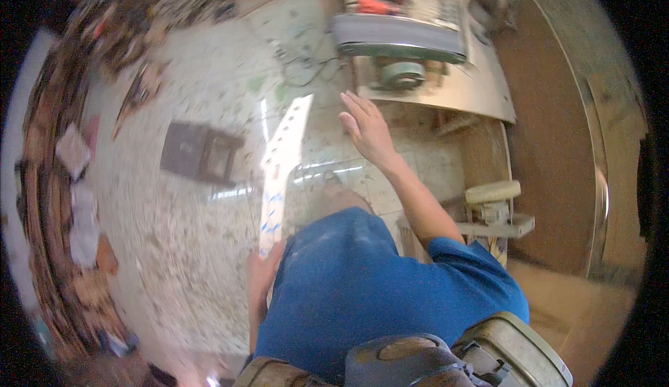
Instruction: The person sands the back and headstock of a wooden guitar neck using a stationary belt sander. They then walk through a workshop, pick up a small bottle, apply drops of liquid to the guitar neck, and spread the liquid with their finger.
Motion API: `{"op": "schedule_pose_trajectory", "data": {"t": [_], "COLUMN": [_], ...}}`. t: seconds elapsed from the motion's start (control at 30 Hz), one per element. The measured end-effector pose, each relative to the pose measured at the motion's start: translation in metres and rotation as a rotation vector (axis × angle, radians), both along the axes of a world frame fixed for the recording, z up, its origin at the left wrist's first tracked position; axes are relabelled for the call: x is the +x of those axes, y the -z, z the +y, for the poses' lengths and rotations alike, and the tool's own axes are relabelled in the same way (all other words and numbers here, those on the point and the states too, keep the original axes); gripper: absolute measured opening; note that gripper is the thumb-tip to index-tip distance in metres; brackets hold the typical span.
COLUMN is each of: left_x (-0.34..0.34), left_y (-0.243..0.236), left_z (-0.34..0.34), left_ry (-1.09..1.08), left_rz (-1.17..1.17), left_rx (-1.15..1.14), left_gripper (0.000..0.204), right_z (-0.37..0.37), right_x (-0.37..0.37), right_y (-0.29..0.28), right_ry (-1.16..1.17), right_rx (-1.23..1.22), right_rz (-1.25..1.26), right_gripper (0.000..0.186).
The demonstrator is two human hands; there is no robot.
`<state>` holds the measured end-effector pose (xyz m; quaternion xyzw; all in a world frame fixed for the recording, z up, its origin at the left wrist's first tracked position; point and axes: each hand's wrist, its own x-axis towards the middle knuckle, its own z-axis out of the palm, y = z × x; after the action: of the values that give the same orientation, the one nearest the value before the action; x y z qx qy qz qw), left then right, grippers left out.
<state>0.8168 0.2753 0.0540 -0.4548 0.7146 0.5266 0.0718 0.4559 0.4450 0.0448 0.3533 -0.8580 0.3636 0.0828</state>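
At my left side, my left hand (265, 272) is closed round the near end of a long, flat white piece (286, 151). Its wider far end angles to the right and bears a row of dark holes. Blue marks dot its narrower near part. The piece points forward, above the floor. My right hand (368, 130) reaches forward with its fingers stretched out and holds nothing. It is nearest the front edge of a pale workbench (481, 87), where a machine with a long grey band (397, 37) stands. Motion smears the view somewhat.
A dark stool-like box (201, 153) stands on the dusty floor to the left. Stacked wood pieces (49, 178) line the far left. Cables (303, 70) lie near the bench. On the right are a small stand with a cream top (493, 193) and a brown panel (543, 129).
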Motion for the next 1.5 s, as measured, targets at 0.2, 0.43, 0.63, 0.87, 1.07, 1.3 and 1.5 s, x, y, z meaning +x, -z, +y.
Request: {"op": "schedule_pose_trajectory", "data": {"t": [0.2, 0.43, 0.63, 0.87, 1.07, 1.3, 1.5], "left_x": [-0.029, -0.066, -0.071, -0.099, -0.08, -0.032, 0.07], "left_y": [-0.012, -0.016, -0.018, -0.051, -0.037, -0.025, -0.05], "left_z": [0.045, 0.07, 0.097, 0.08, 0.087, 0.086, 0.091], "left_ry": [-0.18, -0.23, -0.442, -0.459, -0.538, -0.619, -0.768], "left_rz": [-0.053, -0.071, -0.039, -0.063, 0.014, 0.048, 0.059], "left_rx": [0.068, 0.081, 0.117, 0.151, 0.253, 0.223, 0.203], "left_gripper": [0.045, 0.045, 0.043, 0.045, 0.046, 0.048, 0.053], "right_z": [0.146, 0.224, 0.209, 0.204, 0.127, -0.107, -0.196], "right_x": [-0.098, -0.209, -0.25, -0.235, -0.133, 0.006, 0.141], "right_y": [0.126, 0.179, 0.205, 0.165, 0.132, -0.04, -0.066], "right_ry": [0.613, 0.857, 0.838, 0.874, 0.17, -0.603, -0.954], "right_rx": [-0.051, 0.125, 0.354, 0.254, -0.014, -0.341, -0.265], "right_rz": [-0.23, -0.255, -0.212, -0.28, -0.251, -0.317, -0.016], "right_gripper": [0.029, 0.031, 0.032, 0.034, 0.022, 0.012, 0.014]}}
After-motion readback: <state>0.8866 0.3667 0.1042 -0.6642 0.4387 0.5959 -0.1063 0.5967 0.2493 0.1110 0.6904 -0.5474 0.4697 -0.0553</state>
